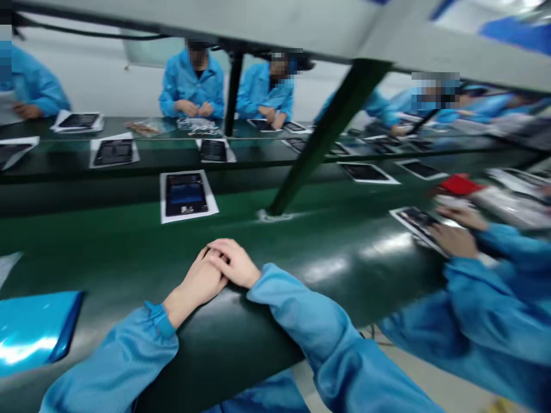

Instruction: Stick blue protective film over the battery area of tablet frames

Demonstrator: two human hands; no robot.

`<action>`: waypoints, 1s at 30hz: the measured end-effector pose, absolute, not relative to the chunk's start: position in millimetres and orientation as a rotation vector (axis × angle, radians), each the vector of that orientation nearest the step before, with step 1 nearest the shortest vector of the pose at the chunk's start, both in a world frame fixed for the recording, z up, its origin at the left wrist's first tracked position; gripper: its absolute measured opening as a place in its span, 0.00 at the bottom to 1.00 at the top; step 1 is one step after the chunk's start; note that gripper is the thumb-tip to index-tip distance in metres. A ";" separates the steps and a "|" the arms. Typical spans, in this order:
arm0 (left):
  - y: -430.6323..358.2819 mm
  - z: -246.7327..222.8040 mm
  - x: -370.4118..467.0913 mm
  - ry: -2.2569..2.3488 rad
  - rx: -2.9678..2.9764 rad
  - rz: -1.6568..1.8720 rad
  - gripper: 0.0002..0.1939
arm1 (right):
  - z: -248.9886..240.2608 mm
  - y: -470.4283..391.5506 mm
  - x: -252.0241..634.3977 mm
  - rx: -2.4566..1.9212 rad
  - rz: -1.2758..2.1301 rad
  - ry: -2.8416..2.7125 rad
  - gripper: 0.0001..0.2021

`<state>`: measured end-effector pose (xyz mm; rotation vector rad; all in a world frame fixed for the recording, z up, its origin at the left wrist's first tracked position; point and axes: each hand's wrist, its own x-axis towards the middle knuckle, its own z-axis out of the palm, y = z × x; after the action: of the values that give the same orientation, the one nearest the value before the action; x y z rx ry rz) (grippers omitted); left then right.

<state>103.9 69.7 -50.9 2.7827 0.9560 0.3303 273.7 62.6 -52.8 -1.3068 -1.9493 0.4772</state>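
My left hand (201,281) rests on the green bench, back upward. Across its fingers lies my right hand (238,265), with the two hands touching. The right fingers drape loosely over the left ones, thumb apart, and no object shows in them. Most of my left fingers are hidden beneath, so their shape does not show. Just beyond my hands, a dark tablet-like panel (186,195) lies on a white sheet (210,203). To my left is a shiny blue packet (38,327), cut off by the picture's edge.
A dark green slanted post (331,137) meets the bench (344,229) ahead. To the right, a co-worker's hands (456,235) hold another panel (419,223) near a red item (460,184). Several people in blue sit opposite, with more panels before them. A pale beam (258,26) crosses overhead.
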 end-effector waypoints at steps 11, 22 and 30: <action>84.3 -68.1 116.6 0.849 2.898 0.014 0.34 | -81.0 63.6 253.6 -1.209 0.163 -2.183 0.19; 86.2 -78.5 116.2 0.984 2.763 -0.139 0.35 | -84.4 66.8 255.2 -1.192 -0.001 -2.259 0.19; 85.4 -91.8 118.7 0.955 2.791 -0.008 0.38 | -65.6 69.4 257.4 -1.191 -0.238 -2.440 0.13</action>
<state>118.7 85.4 -91.8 2.7914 0.9552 -0.0076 257.4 69.4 -65.6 -1.1906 -2.4401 -0.2383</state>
